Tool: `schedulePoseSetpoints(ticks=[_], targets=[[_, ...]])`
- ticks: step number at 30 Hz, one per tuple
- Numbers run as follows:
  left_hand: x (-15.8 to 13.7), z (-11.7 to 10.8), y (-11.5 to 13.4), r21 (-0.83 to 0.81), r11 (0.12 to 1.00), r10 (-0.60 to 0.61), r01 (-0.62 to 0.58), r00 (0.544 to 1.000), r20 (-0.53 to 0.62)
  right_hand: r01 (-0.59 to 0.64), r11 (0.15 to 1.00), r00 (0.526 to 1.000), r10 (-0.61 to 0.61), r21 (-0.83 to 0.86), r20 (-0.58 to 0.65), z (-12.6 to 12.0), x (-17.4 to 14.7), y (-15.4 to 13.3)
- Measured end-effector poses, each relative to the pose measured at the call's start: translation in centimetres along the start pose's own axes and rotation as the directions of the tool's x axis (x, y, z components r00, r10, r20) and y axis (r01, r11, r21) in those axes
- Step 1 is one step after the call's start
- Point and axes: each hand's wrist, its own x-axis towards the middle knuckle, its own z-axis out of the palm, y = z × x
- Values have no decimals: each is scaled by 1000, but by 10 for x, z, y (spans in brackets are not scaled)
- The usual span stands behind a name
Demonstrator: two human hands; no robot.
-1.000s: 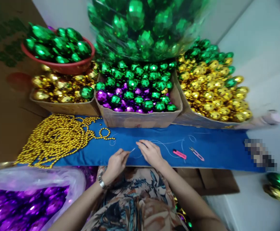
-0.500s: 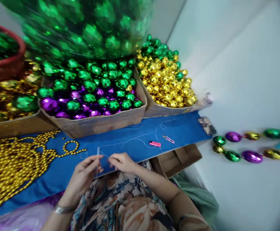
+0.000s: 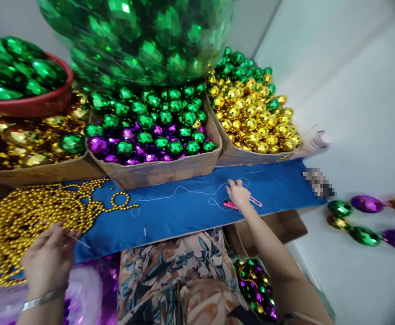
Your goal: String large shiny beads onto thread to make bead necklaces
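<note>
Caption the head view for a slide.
Left hand holding something thin by gold beads, right hand by pink snips on blue cloth.

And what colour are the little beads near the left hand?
The little beads are shiny gold, best seen in the head view.

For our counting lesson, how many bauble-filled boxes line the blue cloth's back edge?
3: left box, mostly gold; middle box, green and purple; right box, gold and green. More may be hidden behind.
</note>
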Motion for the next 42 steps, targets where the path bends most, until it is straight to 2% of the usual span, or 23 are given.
schedulePoseSetpoints(ticks=[2,3,4,5,7,9,10,12,14,16,18,21,22,24,26,28,35,38,42], targets=[[-17,14,-5,35,999,-12,7,990,141,69,997,998,-68,-40,11,2,-4,-19],[-27,24,-5,79,996,20,-41,967,253,131,990,991,-130,-47,31,4,-7,-33],[-37,36,-3,116,982,97,-151,921,378,207,977,977,-204,-45,59,8,-10,-48],[-49,49,-1,137,943,200,-303,847,492,289,957,954,-285,-36,93,13,-13,-66],[-73,77,6,150,803,336,-576,647,685,442,897,886,-435,-8,158,24,-17,-102],[-98,103,12,198,598,336,-777,467,818,555,832,812,-546,14,205,35,-19,-136],[-110,115,14,201,503,311,-841,392,866,598,801,778,-587,20,224,40,-18,-152],[-129,133,16,193,423,282,-885,331,900,667,745,717,-649,23,252,49,-17,-179],[-138,143,16,202,414,277,-888,334,901,717,697,668,-694,17,270,56,-16,-202],[-136,145,13,247,408,268,-879,374,888,749,663,636,-720,4,277,62,-16,-218],[-120,140,9,340,408,256,-847,464,848,764,645,622,-732,-12,277,69,-16,-229],[-80,129,4,543,402,230,-737,656,719,776,630,615,-742,-35,267,78,-17,-236],[-66,127,3,599,397,219,-695,706,674,781,623,610,-747,-40,264,80,-18,-237],[-41,125,1,663,381,195,-645,757,624,795,605,595,-762,-47,257,84,-19,-237],[-23,128,2,671,362,167,-647,753,636,806,589,582,-774,-51,250,86,-22,-237],[-15,134,4,657,346,141,-670,729,670,812,581,575,-782,-53,242,88,-24,-237],[-18,149,16,588,333,100,-737,648,755,803,595,584,-776,-30,238,90,-24,-240],[-17,151,17,571,350,96,-743,635,767,766,643,627,-739,-20,245,85,-21,-235],[-7,145,15,592,389,84,-706,667,740,670,742,719,-650,-2,246,74,-19,-225]])
